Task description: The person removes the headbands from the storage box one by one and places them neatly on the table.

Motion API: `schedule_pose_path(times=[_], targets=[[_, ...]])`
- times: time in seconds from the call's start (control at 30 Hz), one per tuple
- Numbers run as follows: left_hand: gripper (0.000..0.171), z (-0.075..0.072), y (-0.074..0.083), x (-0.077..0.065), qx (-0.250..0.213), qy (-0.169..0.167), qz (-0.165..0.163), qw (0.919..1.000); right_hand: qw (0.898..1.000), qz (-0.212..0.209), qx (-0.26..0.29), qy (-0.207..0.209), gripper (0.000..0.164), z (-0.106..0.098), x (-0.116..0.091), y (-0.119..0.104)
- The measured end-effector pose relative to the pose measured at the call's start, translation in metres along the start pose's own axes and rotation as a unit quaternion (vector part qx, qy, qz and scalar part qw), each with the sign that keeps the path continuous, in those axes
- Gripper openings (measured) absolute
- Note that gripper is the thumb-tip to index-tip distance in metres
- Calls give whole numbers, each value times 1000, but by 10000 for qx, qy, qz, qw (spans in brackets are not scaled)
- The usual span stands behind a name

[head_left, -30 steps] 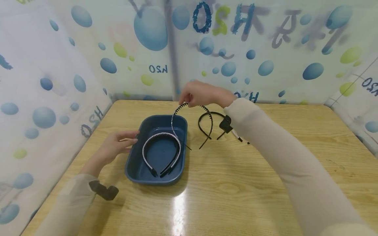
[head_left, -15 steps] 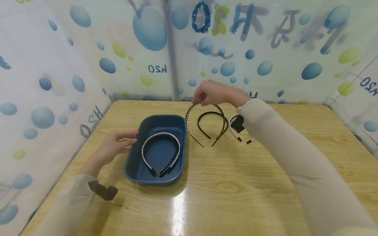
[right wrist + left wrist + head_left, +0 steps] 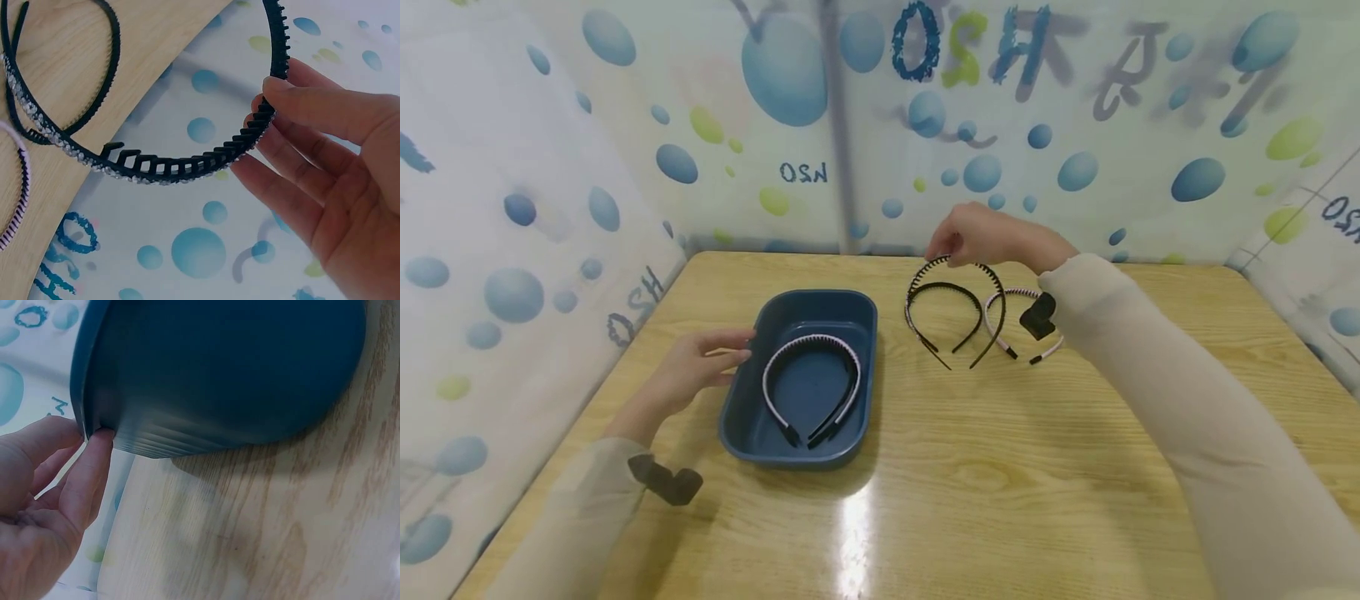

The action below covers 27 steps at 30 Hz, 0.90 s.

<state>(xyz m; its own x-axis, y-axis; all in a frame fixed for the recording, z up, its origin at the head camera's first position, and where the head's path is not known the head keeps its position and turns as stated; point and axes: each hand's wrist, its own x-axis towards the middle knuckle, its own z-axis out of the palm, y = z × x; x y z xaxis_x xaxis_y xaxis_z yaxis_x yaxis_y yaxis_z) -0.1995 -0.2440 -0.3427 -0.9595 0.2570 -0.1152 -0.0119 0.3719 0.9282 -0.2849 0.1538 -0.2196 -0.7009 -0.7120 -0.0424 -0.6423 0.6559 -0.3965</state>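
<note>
i've got the right hand [image 3: 977, 233] up over the far stretch of the desk [image 3: 985, 492], pinching a glittery black headband [image 3: 134, 175] at the top of its curve: on the right wrist feed the thumb lies on the toothed inner side, with fingers behind. the band hangs directly below that hand, near the middle of the far edge, its two ends pointing toward the near edge; i can't tell whether they touch the wood.

the left hand [image 3: 688, 375] is well apart from that band, with the blue tray [image 3: 805, 312] between them. its fingers are loosely extended, the tips resting at the tray's left rim.

the tray sits toward the desk's far left corner. in it lie a pale headband [image 3: 815, 338] and at least one dark one, overlapping, ends toward the near edge. a plain dark headband [image 3: 115, 44] lies just beyond the held one, and a pink-white headband [image 3: 25, 175] beside it, nearer the right edge, partly hidden by the right wrist.
</note>
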Motion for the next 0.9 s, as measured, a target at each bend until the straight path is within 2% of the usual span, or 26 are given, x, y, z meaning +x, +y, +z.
schedule_pose_path(times=[0.4, 0.9], targets=[[44, 0, 1, 0, 160, -8, 16, 9999, 9995, 276, 103, 103, 26, 4, -22, 27], [45, 0, 2, -1, 117, -29, 16, 9999, 9965, 768, 237, 235, 26, -1, -52, 54]])
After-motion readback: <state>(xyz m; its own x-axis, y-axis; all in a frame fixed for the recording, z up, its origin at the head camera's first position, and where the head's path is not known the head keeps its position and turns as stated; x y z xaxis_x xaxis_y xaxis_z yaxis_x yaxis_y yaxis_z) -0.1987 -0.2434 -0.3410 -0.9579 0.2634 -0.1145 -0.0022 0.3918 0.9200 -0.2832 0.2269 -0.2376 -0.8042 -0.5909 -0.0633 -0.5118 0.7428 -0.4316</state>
